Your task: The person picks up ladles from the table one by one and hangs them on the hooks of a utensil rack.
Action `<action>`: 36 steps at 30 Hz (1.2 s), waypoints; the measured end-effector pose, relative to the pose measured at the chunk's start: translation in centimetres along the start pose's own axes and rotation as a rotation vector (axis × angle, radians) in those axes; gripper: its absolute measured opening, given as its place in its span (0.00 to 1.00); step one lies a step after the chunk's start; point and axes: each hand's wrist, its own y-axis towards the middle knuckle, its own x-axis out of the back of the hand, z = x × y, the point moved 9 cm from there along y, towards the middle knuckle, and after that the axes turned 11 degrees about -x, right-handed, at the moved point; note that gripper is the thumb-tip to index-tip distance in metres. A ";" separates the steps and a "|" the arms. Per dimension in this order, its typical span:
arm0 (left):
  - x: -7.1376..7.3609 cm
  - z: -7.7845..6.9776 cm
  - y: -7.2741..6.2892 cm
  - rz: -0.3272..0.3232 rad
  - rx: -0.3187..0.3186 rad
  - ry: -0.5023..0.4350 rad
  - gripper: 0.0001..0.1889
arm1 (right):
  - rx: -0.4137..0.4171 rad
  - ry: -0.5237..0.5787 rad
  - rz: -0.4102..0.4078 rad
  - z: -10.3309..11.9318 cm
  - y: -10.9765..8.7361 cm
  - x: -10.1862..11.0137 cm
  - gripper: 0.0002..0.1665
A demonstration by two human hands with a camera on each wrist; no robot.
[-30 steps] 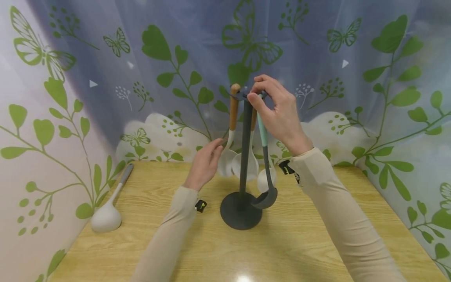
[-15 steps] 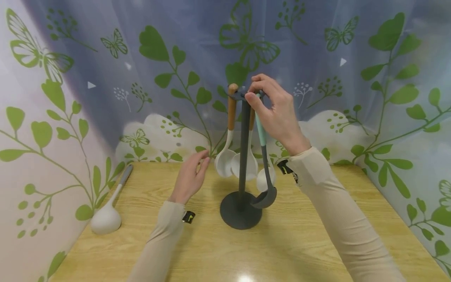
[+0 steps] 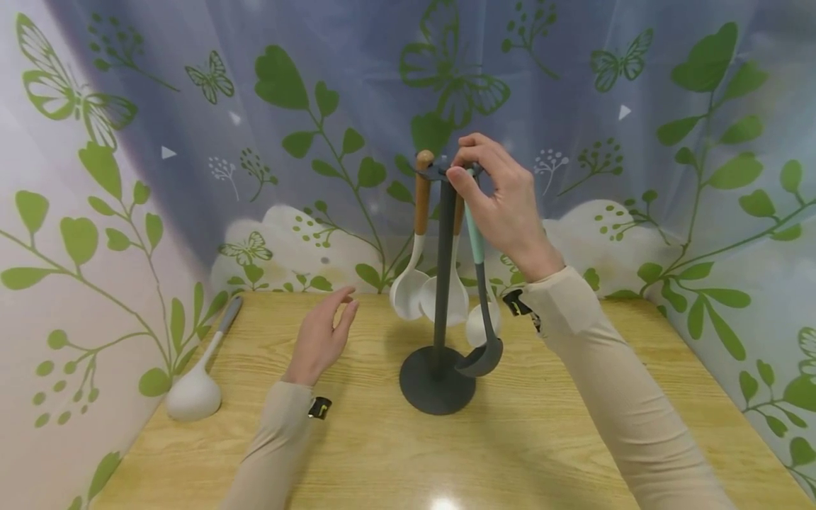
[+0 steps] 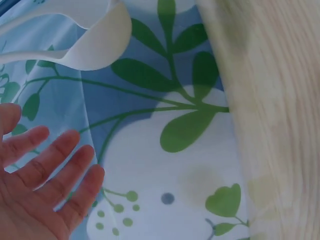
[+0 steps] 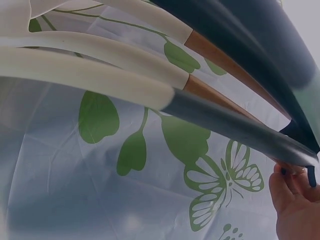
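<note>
My right hand pinches the top ring of a dark grey utensil stand, beside the mint handle of a dark grey ladle hanging there. In the right wrist view the fingertips meet the hook ring, near a grey-and-cream handle. A white ladle with a wooden handle hangs at the stand's left, with more white utensils behind the pole. My left hand hovers left of the stand, fingers loosely extended and holding nothing. The left wrist view shows its spread fingers below the hanging white ladle.
Far left on the wooden table lies a white ladle with a grey handle. The stand's round base rests near the middle. A patterned curtain closes off the back and sides.
My left hand has drawn away from the hanging white ladle, moving left and toward me. The right hand keeps its hold at the stand's top.
</note>
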 end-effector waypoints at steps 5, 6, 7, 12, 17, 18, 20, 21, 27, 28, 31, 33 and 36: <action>0.0 0.5 -0.5 0.024 0.019 0.066 0.22 | -0.022 0.002 0.004 -0.1 0.0 0.0 0.43; 0.1 0.6 -0.6 0.025 0.023 0.075 0.22 | -0.027 0.002 0.007 -0.2 0.1 0.0 0.43; 0.1 0.7 -0.7 0.025 0.024 0.078 0.23 | -0.032 0.002 0.009 -0.2 0.1 0.0 0.44; 0.6 1.1 -1.0 0.003 0.018 0.087 0.22 | -0.039 -0.003 0.012 -0.2 0.1 -0.1 0.44; 0.9 1.7 -1.5 0.003 0.034 0.097 0.23 | -0.020 0.003 0.005 0.0 0.0 0.0 0.43; 1.0 1.8 -1.6 0.005 0.038 0.098 0.23 | -0.017 0.003 0.004 0.0 0.0 0.0 0.43; 1.1 1.9 -1.8 0.007 0.043 0.102 0.23 | -0.012 0.005 0.001 0.1 0.0 -0.1 0.43; 1.2 2.0 -1.9 0.008 0.047 0.105 0.23 | -0.014 0.007 0.000 0.1 0.0 -0.1 0.43; 1.5 2.7 -2.7 0.018 0.093 0.117 0.23 | -0.029 0.008 0.007 -0.2 0.0 -0.2 0.43; 1.5 2.8 -2.8 0.019 0.099 0.119 0.23 | -0.031 0.010 0.007 -0.3 0.0 -0.2 0.43; 1.7 3.1 -3.0 0.018 0.105 0.139 0.23 | -0.030 0.006 0.005 -0.4 0.0 -0.1 0.43; 1.9 3.3 -3.0 0.012 0.107 0.147 0.23 | -0.034 0.006 0.005 -0.4 0.0 -0.1 0.44; 2.4 3.7 -3.1 0.003 0.123 0.167 0.23 | -0.034 0.005 0.005 -0.3 0.1 0.0 0.44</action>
